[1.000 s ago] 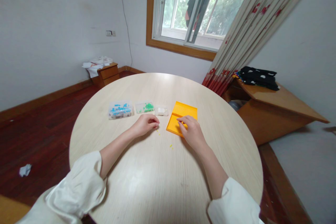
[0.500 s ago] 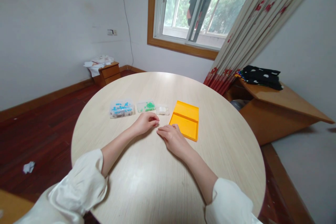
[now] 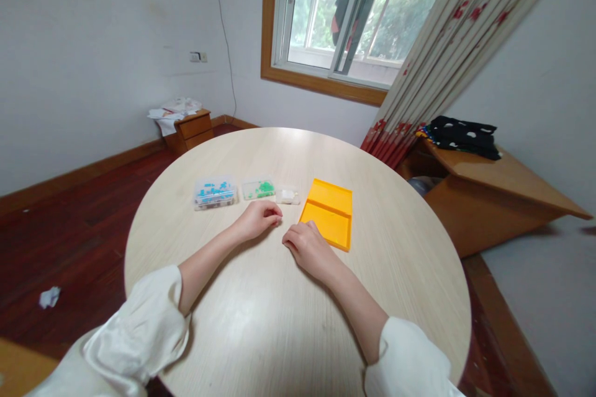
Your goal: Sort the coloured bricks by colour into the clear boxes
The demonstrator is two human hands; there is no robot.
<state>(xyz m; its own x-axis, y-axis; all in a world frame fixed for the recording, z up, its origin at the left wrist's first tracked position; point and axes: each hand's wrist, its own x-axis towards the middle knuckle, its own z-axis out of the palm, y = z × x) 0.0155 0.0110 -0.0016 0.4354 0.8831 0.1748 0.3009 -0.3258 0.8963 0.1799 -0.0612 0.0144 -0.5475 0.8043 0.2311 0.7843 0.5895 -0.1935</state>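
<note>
My left hand [image 3: 261, 218] rests over the table with thumb and fingers pinched together. Whatever may be between its fingertips is too small to make out. To its right, slightly nearer to me, my right hand [image 3: 307, 247] is curled, its fingertips pointing down at the tabletop and hiding anything in them. The two hands are a short gap apart. An opened yellow plastic case [image 3: 331, 195] lies flat just beyond my right hand, which covers its near left corner. Behind my left hand stand a small clear box with white contents [image 3: 288, 196] and a clear box with green pieces [image 3: 259, 189].
A larger clear box with blue pieces [image 3: 215, 193] stands at the left on the round pale table [image 3: 251, 329]. Beyond the table are a small wooden cabinet [image 3: 195, 128] with papers, a tilted wooden piece of furniture [image 3: 507, 198] and a long curtain [image 3: 433, 56].
My right hand has drawn slightly right, away from my left, and its fingers have curled in from a flatter pose. My left hand has hardly moved.
</note>
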